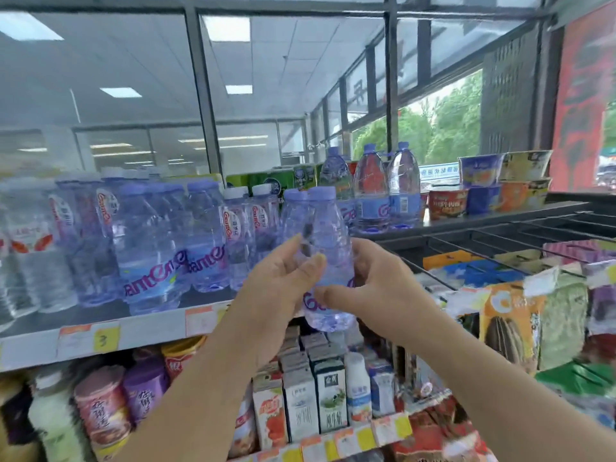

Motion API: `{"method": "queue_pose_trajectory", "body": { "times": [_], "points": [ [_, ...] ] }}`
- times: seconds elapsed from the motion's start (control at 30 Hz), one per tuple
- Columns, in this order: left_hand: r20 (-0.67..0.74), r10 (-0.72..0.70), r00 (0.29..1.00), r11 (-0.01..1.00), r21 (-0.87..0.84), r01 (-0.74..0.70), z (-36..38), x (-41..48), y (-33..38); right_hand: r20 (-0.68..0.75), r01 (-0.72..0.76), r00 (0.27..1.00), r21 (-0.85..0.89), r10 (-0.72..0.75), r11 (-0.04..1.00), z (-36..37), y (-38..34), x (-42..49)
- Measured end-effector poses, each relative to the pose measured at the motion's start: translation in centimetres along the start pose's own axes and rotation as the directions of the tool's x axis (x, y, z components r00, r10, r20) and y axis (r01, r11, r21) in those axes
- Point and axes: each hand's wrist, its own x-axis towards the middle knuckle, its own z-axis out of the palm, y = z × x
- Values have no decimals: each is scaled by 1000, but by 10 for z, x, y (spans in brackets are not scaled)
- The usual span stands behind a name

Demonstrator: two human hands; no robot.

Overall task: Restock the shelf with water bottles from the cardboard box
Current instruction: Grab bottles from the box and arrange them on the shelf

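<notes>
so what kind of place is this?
Most likely a small shop or convenience store: a shelf edged with price tags, rows of water bottles standing on it, and drink cartons packed on the tier below.

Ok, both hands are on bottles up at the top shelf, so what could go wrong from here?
1. The held bottles are gripped by the left hand and right hand in front of the shelf edge; a slip would likely drop one onto the cartons below.
2. Sliding them in could tip the white-capped bottles standing close beside.
</notes>
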Motion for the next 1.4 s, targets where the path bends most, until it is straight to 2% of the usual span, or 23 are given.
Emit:
{"method": "queue_pose_trajectory", "body": {
  "times": [0.1,0.2,0.3,0.5,0.63,1.03,1.13,1.27,1.4],
  "points": [
    [-150,83,985,994,80,-72,-1,21,4,-56,-19,998,-16,18,1000,-23,14,39],
    [-247,56,967,988,154,-17,-10,40,-6,-103,-51,994,-39,47,998,-36,33,74],
    [-291,31,956,988,151,14,-10,56,-14,-97,-77,993,-66,70,995,-33,52,95],
    [-279,-26,960,992,113,60,-5,73,-21,-57,-93,994,-70,89,993,-15,83,111],
    [-308,5,951,992,122,34,-4,77,-28,-41,-111,993,-72,108,991,-9,92,111],
    [-297,-15,955,992,116,52,-3,74,-27,-27,-135,991,-186,132,973,-11,82,106],
    [-267,-9,964,992,119,42,-4,65,-22,-90,-165,984,-181,150,970,-12,72,96],
    [-270,14,963,989,142,26,-9,44,-26,-249,-88,968,-265,21,960,-8,48,62],
    [-227,-56,972,987,133,88,-14,7,-31,-230,-102,972,-247,44,964,12,18,10]
  ]
}}
